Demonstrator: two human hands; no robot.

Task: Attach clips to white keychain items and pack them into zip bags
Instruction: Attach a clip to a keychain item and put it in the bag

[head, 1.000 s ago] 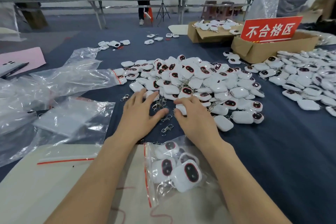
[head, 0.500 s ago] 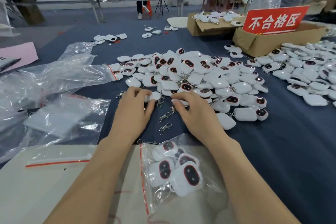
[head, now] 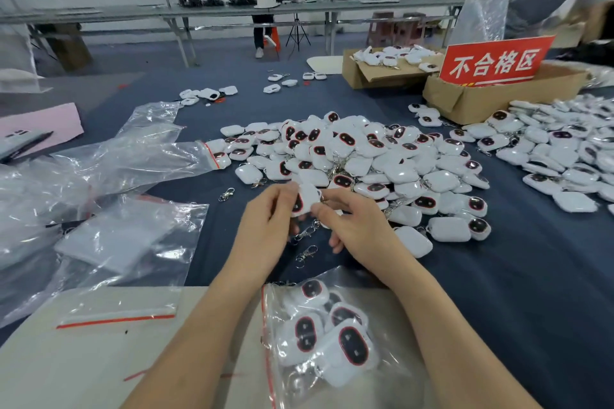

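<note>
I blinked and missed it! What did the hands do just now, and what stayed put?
Both hands came up off the cloth. The left hand and right hand now pinch one white keychain between them, picked from the near edge of the pile. The pile, the loose clip on the cloth and the filled bag in front stayed where they were.

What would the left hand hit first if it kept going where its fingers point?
Probably the pile of white keychain items just beyond; the left hand now pinches one keychain item. Depth is unclear.
</note>
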